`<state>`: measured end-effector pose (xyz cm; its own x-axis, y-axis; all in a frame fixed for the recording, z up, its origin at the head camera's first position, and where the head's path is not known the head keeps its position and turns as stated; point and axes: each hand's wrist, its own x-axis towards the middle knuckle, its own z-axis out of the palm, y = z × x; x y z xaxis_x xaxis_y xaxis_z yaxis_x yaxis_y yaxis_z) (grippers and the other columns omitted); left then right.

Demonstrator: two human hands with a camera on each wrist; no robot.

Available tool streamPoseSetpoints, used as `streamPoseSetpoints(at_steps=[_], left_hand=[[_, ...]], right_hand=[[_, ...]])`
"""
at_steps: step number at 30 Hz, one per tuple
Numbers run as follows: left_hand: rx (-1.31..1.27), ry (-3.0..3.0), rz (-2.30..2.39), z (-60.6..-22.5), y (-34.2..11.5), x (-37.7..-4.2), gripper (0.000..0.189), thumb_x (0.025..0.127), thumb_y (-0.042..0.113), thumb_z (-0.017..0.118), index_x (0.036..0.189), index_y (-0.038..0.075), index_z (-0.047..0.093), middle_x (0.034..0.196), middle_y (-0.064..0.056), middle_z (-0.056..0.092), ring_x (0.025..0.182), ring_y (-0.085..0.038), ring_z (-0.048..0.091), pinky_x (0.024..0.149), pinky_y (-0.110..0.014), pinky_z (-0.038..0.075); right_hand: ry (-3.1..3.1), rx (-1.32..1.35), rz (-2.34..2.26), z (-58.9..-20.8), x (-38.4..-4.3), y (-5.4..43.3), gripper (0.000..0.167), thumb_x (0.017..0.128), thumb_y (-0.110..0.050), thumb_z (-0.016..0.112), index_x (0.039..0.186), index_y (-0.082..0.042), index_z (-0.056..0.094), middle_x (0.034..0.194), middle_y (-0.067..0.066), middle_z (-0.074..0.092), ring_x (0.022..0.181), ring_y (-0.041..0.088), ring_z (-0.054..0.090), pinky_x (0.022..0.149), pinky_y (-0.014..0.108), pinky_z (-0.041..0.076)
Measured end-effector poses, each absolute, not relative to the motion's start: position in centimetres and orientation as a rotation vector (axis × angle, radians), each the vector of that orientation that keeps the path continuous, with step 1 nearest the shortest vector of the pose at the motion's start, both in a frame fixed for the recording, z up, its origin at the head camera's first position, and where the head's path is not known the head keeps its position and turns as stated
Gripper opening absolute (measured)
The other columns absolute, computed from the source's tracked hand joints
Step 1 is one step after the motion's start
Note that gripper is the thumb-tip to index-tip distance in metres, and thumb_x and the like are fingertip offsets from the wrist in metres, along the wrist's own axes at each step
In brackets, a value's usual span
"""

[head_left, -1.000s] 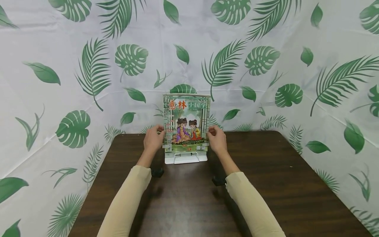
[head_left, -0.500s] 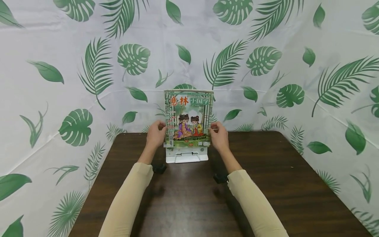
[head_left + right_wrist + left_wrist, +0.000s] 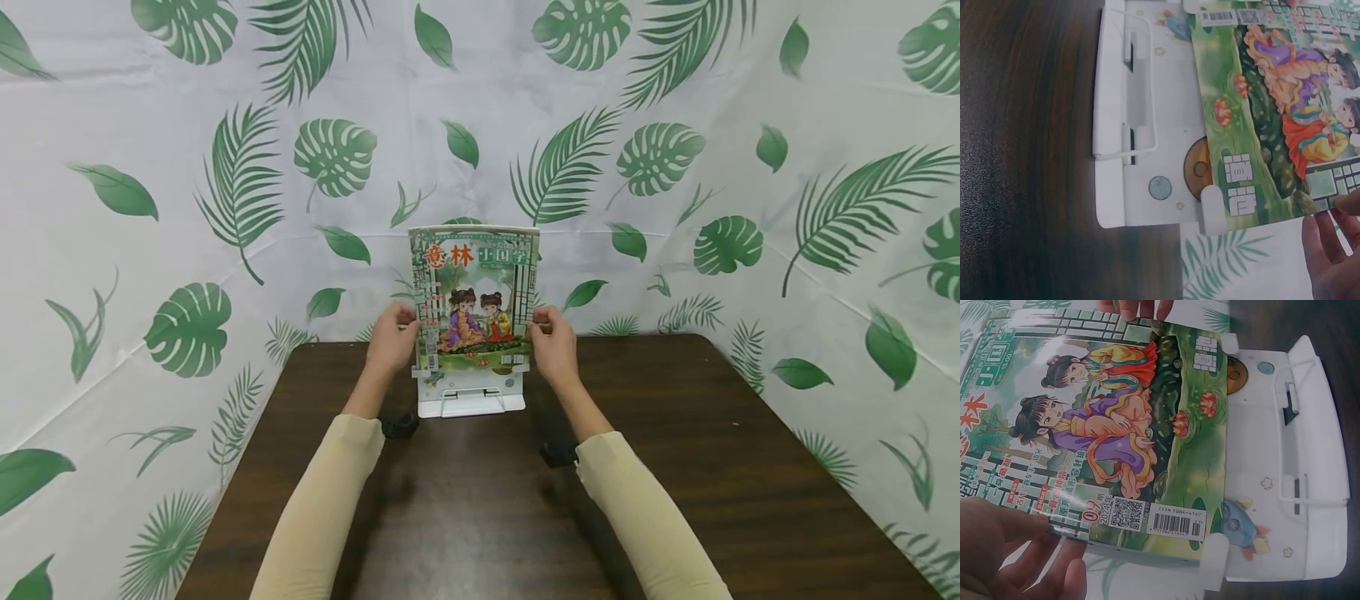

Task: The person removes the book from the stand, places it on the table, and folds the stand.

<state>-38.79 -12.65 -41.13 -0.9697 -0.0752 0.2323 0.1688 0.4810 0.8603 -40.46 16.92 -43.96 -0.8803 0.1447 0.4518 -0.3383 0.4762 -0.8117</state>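
Observation:
A magazine [image 3: 476,308] with a green illustrated cover stands upright, its cover facing the head camera. My left hand [image 3: 393,340] pinches its left edge between thumb and fingers, and my right hand [image 3: 553,343] pinches the right edge at about the same height. Behind it stands a white book stand [image 3: 472,407], mostly hidden by the magazine. The magazine's bottom edge sits above the stand's ledge [image 3: 1325,550], leaving a strip of the decorated back panel [image 3: 1166,125] in sight. White side tabs [image 3: 1212,212] of the stand overlap the magazine's lower corners.
A dark wooden table [image 3: 660,467] bears the stand near its far edge. Close behind hangs a white curtain with green leaves [image 3: 465,100]. A wire bracket [image 3: 1152,81] crosses the stand's ledge. Dark wrist cameras [image 3: 558,454] sit under both wrists.
Both hands have raised the magazine slightly over the last second, and more of the stand's back panel shows beneath it. Over the last half second it has hardly moved.

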Motion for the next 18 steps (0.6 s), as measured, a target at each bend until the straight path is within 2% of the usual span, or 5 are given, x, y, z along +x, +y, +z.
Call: streamPoseSetpoints(at_steps=[6,18], left_hand=[[-0.119,-2.439,-1.542,-40.7,-12.2,-38.8,0.019,0.11,0.017,0.058,0.124,0.003,0.058,0.135,-0.023,0.064,0.126,-0.041,0.062,0.103,-0.057,0.051],[-0.169,-2.42,-1.587,-40.0,-11.3,-38.5,0.023,0.112,0.016,0.057,0.129,0.002,0.058,0.136,-0.023,0.063,0.125,-0.041,0.063,0.1,-0.056,0.052]], right_hand=[[-2.213,0.193,1.394,-43.3,-40.0,17.5,0.024,0.106,-0.009,0.066,0.128,0.0,0.069,0.127,0.023,0.072,0.114,0.043,0.069,0.095,0.058,0.056],[-2.195,0.217,1.376,-42.2,-38.8,18.8,0.024,0.108,-0.013,0.066,0.13,-0.004,0.069,0.129,0.023,0.071,0.117,0.041,0.069,0.1,0.06,0.055]])
